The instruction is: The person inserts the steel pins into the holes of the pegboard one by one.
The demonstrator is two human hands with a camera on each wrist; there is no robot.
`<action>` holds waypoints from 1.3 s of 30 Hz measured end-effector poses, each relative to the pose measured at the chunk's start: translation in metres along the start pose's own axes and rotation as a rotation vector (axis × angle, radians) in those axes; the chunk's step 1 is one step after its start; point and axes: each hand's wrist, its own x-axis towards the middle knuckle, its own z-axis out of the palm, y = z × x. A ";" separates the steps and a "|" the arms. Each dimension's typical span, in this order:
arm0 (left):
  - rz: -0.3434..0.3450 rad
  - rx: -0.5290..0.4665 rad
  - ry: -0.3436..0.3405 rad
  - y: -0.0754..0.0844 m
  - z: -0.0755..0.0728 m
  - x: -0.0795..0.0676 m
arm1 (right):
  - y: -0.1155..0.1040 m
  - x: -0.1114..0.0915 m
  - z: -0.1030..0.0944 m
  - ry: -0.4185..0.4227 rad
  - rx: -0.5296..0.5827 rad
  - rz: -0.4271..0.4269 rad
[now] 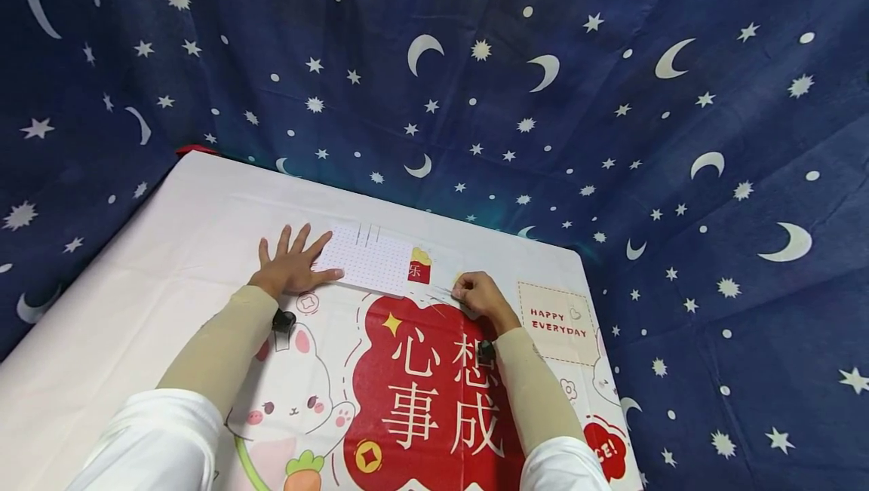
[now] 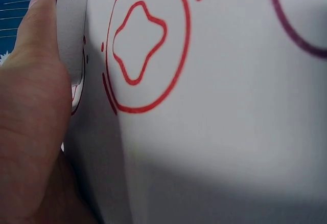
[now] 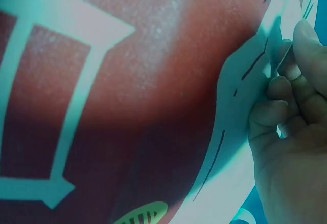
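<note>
A white board point(image 1: 373, 263) dotted with a grid of small marks lies on the table. A few thin dark sticks point(image 1: 369, 235) lie across its far left part. My left hand point(image 1: 290, 268) rests at the board's left end with fingers spread, index finger and thumb touching its edge. In the left wrist view the thumb point(image 2: 37, 81) lies against the board's thick side point(image 2: 71, 29). Right of the board, my right hand point(image 1: 482, 296) pinches a thin needle-like stick point(image 3: 284, 58) between thumb and fingertips. Its exact kind is too small to tell.
Other thin, pale slivers point(image 1: 437, 296) lie beside the right hand on the printed tablecloth point(image 1: 312, 385), which bears a rabbit and a red patch with characters. A dark blue star-and-moon curtain point(image 1: 475, 99) hangs behind and at both sides.
</note>
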 end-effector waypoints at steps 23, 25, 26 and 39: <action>0.001 -0.003 0.007 0.000 0.000 -0.002 | -0.031 0.008 0.005 0.125 0.114 -0.164; -0.001 0.008 0.001 0.002 0.001 -0.002 | -0.039 0.008 0.009 0.146 0.137 -0.168; -0.004 0.013 0.000 0.002 0.002 -0.002 | -0.044 0.008 0.011 0.152 0.145 -0.159; -0.013 -0.004 0.025 0.003 0.004 -0.007 | -0.089 0.015 0.028 0.207 0.310 -0.272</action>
